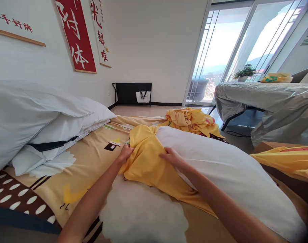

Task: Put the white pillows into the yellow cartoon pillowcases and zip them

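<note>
**Both hands on yellow pillowcase, partly over white pillow**

Landmark = white pillow [229,168], lying long-ways across the printed bed sheet [93,152], running from mid-frame toward the near right corner.

- Yellow pillowcase [146,155]: bunched over the far-left end of the white pillow, covering only that end. Rest of the pillow is bare. Loose yellow fabric trails along the pillow's near-left edge and lies on the sheet.
- Left hand [125,153]: at the left edge of the pillow's covered end, fingers clenched into a fold of the pillowcase. Grasping cloth.
- Right hand [173,158]: at the line where yellow cloth meets bare pillow, palm down, fingers spread flat over the pillowcase edge. Pressing on it; cannot tell if it actually pinches the fabric.
- Both forearms come in from the bottom of the frame, on the near side of the pillow.

Around the pillow:
- Stacked white pillows [42,114]: well to its left, against the wall.
- Crumpled yellow bedding [191,119]: just beyond its far end, at the bed edge.
- Grey-covered table [265,98]: beyond it to the right, near the glass doors [235,44].
- Red banner [77,37]: on the wall, up and left of it.
- More yellow cloth [287,160]: right of the pillow, off the bed.
</note>
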Tool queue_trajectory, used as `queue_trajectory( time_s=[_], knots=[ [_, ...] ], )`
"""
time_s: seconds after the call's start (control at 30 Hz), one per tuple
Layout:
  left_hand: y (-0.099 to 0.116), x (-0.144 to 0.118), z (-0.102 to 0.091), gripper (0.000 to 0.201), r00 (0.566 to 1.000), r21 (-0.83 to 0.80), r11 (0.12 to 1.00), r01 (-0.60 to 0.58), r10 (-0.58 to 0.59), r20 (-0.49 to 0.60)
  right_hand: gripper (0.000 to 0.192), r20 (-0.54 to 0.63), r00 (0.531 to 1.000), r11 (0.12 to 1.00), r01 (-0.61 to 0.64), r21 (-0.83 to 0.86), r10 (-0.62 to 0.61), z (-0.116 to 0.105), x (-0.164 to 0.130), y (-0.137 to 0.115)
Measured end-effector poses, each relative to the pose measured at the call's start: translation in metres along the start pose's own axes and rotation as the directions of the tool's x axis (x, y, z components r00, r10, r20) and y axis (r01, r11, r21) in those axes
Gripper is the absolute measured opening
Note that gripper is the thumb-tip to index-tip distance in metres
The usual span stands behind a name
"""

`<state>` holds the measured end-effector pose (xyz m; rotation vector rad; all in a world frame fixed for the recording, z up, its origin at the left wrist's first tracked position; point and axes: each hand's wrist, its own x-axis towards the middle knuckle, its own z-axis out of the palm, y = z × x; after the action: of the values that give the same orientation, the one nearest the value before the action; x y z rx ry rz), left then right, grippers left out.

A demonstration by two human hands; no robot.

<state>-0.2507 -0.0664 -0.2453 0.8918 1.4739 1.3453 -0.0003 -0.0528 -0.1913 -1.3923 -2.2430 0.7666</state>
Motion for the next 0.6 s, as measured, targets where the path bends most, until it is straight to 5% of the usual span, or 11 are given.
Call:
queue_trajectory(
  time_s=[0.1, 0.17, 0.33, 0.43, 0.53, 0.6],
  knots=[
    [-0.004, 0.000, -0.008, 0.022, 0.999, -0.040, 0.999, 0.029, -0.028, 0.025, 0.026, 0.129, 0.992, 0.939, -0.049, 0.341, 0.005, -0.025, -0.012, 0.011],
    [-0.006, -0.002, -0.016, 0.024, 0.998, -0.075, 0.996, 0.052, -0.049, 0.050, 0.030, 0.179, 0.983, 0.911, -0.097, 0.401, 0.026, -0.038, -0.025, 0.021],
    [0.007, -0.021, -0.026, 0.030, 0.992, -0.145, 0.988, 0.060, -0.044, 0.116, 0.025, 0.226, 0.973, 0.990, -0.067, 0.122, 0.038, -0.050, -0.046, 0.023],
    [0.017, -0.050, -0.030, 0.037, 0.952, -0.074, 0.995, 0.061, -0.035, 0.303, 0.016, 0.096, 0.995, 0.992, 0.009, -0.126, 0.003, -0.051, -0.048, 0.003],
    [0.017, -0.079, -0.039, 0.038, 0.870, 0.184, 0.983, -0.020, -0.073, 0.488, 0.014, -0.053, 0.981, 0.872, 0.141, -0.470, -0.187, -0.041, -0.047, -0.025],
    [0.012, -0.091, -0.046, 0.034, 0.859, 0.376, 0.920, -0.110, -0.102, 0.501, 0.016, 0.025, 0.924, 0.735, 0.320, -0.598, -0.382, -0.030, -0.042, -0.041]
  ],
)
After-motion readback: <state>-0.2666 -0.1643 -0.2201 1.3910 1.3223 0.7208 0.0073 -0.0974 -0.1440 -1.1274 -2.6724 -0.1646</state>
